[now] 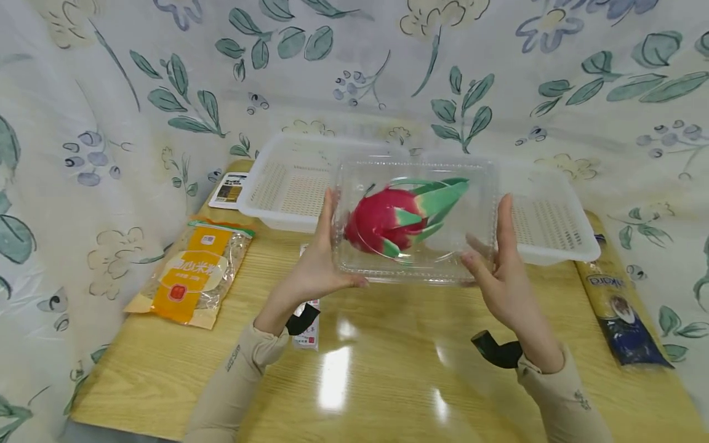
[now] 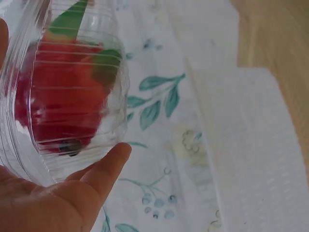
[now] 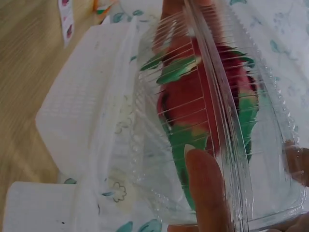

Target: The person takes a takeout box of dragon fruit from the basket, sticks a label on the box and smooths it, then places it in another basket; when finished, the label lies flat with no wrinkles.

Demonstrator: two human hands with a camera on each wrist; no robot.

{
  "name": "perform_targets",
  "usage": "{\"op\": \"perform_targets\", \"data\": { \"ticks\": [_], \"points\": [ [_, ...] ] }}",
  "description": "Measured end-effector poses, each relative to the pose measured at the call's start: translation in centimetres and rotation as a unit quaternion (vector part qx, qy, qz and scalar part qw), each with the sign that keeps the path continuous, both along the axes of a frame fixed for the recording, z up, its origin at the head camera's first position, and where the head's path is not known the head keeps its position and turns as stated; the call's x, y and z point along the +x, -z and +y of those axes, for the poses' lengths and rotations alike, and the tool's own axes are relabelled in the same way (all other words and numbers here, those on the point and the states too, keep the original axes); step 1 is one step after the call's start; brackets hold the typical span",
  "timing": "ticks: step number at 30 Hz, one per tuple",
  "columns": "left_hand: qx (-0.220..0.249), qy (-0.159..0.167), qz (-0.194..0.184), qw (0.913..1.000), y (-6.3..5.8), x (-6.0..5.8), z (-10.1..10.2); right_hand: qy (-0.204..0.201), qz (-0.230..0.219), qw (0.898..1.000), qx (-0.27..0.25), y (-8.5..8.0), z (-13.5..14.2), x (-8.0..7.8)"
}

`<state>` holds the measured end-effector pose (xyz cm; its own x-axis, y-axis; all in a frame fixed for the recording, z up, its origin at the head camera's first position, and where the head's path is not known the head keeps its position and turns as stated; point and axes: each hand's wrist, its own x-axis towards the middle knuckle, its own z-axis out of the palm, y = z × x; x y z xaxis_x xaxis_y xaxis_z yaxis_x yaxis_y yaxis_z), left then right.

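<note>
A clear plastic clamshell box (image 1: 476,184) is held up above the table between both hands, its lid down. Inside lies a red dragon fruit (image 1: 382,218) with green leaf tips pointing right. My left hand (image 1: 310,264) grips the box's left side, thumb along the near lower edge. At the opposite side my right hand (image 1: 506,277) holds the box, its thumb against the near corner and fingers upright along the wall. In the right wrist view, the thumb (image 3: 207,188) presses the plastic near the ridged rim. The left wrist view shows the fruit (image 2: 67,96) through the ribbed wall.
Two white perforated baskets (image 1: 277,178) stand behind the box. An orange-labelled bag of noodles (image 1: 194,271) lies at left, near a small card-like packet (image 1: 228,189). At right lies a gold and blue packet (image 1: 623,307). A narrow white packet (image 1: 307,335) lies below the left wrist.
</note>
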<state>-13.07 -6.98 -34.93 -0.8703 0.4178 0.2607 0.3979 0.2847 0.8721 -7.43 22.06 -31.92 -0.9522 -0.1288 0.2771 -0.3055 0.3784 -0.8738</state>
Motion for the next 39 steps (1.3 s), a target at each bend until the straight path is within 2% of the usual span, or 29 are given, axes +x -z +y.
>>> {"op": "perform_targets", "data": {
  "ticks": [3, 7, 11, 18, 22, 25, 29, 31, 35, 39],
  "points": [
    [-0.014, -0.008, 0.0, 0.9999, 0.7, 0.9, 0.1, -0.013, 0.001, 0.999, 0.04, 0.9, 0.2, 0.9],
    [-0.041, -0.011, -0.035, 0.9985, 2.0, 2.2, 0.6, -0.021, -0.022, 0.997, 0.071, 2.6, 0.8, 2.1],
    [-0.071, -0.006, -0.074, 0.9947, 3.7, 3.7, 1.0, -0.032, -0.052, 0.996, 0.061, 4.6, 1.1, 3.2],
    [-0.09, -0.001, -0.088, 0.9921, 6.3, 5.9, 1.4, -0.015, -0.099, 0.994, 0.05, 7.4, 1.1, 5.2],
    [-0.094, 0.015, -0.106, 0.9898, 7.5, 6.5, 1.6, 0.002, -0.121, 0.991, 0.053, 8.5, 1.2, 6.2],
    [-0.1, 0.021, -0.121, 0.9874, 8.3, 6.4, 1.8, 0.011, -0.128, 0.99, 0.054, 9.3, 1.3, 6.3],
    [-0.117, 0.032, -0.131, 0.984, 8.9, 5.5, 2.0, 0.014, -0.136, 0.989, 0.054, 10.2, 1.3, 6.0],
    [-0.122, 0.04, -0.134, 0.9827, 9.0, 4.9, 2.1, 0.01, -0.127, 0.99, 0.062, 10.6, 1.3, 5.7],
    [-0.129, 0.051, -0.135, 0.9812, 8.7, 3.5, 2.4, 0.01, -0.118, 0.987, 0.11, 10.6, 1.5, 4.6],
    [-0.158, 0.063, -0.129, 0.9769, 8.3, 2.1, 2.6, 0.018, -0.143, 0.979, 0.147, 10.2, 1.9, 3.4]
  ]
}}
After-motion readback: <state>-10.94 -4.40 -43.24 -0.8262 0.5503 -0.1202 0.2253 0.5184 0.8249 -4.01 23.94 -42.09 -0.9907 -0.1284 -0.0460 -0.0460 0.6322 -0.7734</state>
